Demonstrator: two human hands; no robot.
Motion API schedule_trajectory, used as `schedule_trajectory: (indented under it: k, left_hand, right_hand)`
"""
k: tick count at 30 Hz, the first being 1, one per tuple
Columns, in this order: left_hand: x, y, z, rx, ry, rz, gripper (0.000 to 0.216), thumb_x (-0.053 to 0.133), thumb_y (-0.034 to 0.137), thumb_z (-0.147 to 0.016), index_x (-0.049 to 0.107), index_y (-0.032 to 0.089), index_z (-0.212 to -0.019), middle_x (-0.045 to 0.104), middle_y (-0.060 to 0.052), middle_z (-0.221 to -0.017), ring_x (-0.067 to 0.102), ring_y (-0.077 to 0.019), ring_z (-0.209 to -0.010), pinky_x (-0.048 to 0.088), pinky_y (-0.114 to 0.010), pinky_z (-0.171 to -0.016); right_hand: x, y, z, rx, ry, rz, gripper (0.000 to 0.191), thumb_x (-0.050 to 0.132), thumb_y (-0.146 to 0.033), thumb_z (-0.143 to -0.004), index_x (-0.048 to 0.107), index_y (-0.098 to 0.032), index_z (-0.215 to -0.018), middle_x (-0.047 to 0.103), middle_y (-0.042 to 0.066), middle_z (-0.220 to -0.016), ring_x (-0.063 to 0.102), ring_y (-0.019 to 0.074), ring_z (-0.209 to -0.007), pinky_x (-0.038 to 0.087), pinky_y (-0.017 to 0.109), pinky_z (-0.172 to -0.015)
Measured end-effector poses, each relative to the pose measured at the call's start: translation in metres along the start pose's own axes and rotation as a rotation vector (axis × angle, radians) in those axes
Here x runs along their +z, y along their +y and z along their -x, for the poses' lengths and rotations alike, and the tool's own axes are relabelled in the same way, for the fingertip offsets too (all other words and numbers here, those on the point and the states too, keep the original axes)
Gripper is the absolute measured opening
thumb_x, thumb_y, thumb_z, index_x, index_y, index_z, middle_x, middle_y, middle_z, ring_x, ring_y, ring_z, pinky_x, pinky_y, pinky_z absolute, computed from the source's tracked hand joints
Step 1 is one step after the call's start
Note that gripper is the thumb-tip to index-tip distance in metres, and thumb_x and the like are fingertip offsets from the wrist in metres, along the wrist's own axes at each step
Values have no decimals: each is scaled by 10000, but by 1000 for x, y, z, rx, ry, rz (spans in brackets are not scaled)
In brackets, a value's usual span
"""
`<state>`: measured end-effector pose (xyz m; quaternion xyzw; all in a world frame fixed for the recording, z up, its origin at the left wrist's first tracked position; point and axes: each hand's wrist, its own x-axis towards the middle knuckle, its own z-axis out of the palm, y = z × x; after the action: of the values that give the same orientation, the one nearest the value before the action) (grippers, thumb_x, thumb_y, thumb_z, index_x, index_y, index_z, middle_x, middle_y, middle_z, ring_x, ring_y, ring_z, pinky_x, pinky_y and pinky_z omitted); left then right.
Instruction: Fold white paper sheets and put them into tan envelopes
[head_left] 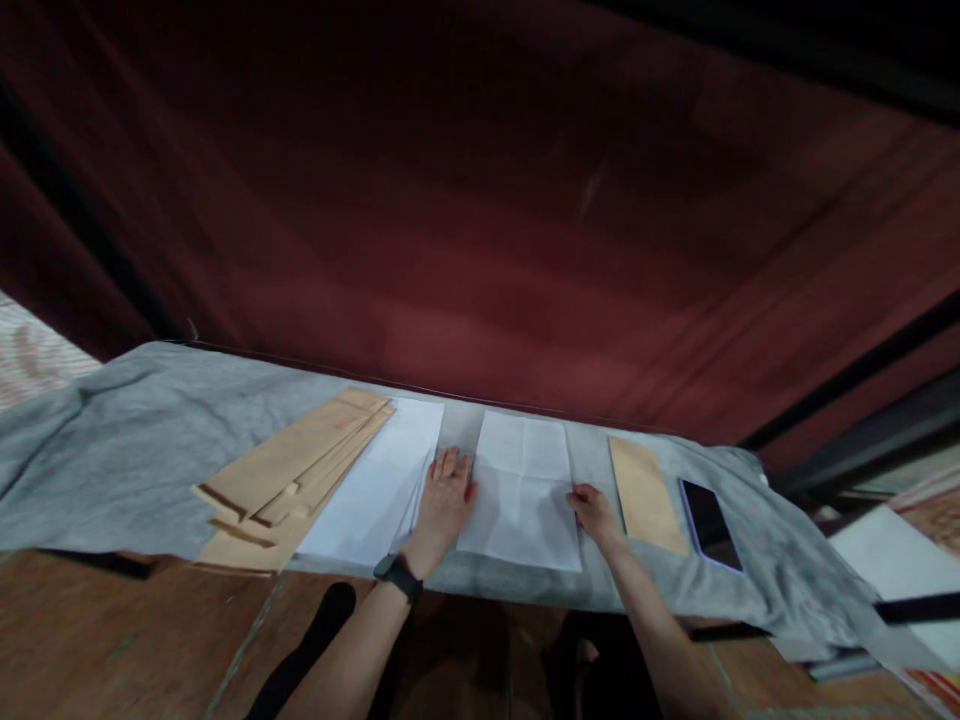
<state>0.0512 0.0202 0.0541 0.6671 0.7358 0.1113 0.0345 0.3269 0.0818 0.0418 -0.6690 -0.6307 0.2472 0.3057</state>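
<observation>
A creased white sheet of paper (523, 490) lies flat on a grey cloth (135, 450) in front of me. My left hand (444, 497) rests flat with fingers stretched out on the sheet's left edge, partly over a stack of white paper (379, 480) beside it. A dark band is on that wrist. My right hand (592, 510) touches the sheet's right edge with its fingers curled; whether it pinches the paper is unclear.
A pile of several tan envelopes (292, 470) lies to the left of the white stack. One tan envelope (645, 495) and a dark phone (709, 520) lie to the right. A dark red curtain (480, 220) hangs behind. Wooden floor shows below.
</observation>
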Motion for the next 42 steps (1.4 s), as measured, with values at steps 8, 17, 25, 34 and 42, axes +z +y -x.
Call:
schedule_trajectory:
  k: [8, 17, 25, 34, 42]
  left_hand:
    - [50, 76, 17, 311, -83, 80, 584, 415, 408, -1005, 408, 155, -1531, 315, -138, -1640, 190, -292, -1549, 172, -555, -1254]
    - [68, 97, 8, 244, -120, -18, 635, 336, 167, -958, 278, 103, -1587, 271, -139, -1655, 156, -263, -1555, 102, -502, -1271]
    - [54, 65, 2, 47, -56, -116, 616, 300, 368, -1026, 321, 73, -1567, 279, -145, -1642, 211, -260, -1545, 133, -480, -1264]
    - [61, 32, 4, -4, 85, -184, 600, 340, 357, -1015, 409, 38, -1518, 377, -186, -1593, 331, -301, -1498, 239, -489, -1228]
    - [64, 42, 6, 143, 219, -64, 583, 290, 338, -1034, 395, 37, -1523, 399, -199, -1583, 319, -305, -1504, 270, -512, -1226]
  right_hand:
    - [24, 9, 14, -243, 99, 67, 398, 416, -330, -966, 669, -153, -1217, 700, 146, -1169, 670, 238, -1085, 520, 372, -959]
    - [58, 3, 32, -571, -111, 304, 500, 279, -309, -1067, 443, -180, -1521, 465, 109, -1559, 396, 235, -1466, 313, 500, -1210]
    - [44, 29, 27, -523, -42, 470, 544, 336, -393, -1068, 393, -145, -1549, 371, 131, -1603, 361, 276, -1484, 266, 487, -1223]
    - [25, 47, 21, -413, -11, 605, 583, 316, -422, -1070, 379, -94, -1548, 362, 135, -1604, 357, 280, -1484, 259, 464, -1220]
    - [29, 45, 21, -376, 0, 622, 570, 287, -387, -1066, 382, -101, -1550, 341, 128, -1611, 357, 298, -1484, 216, 485, -1230]
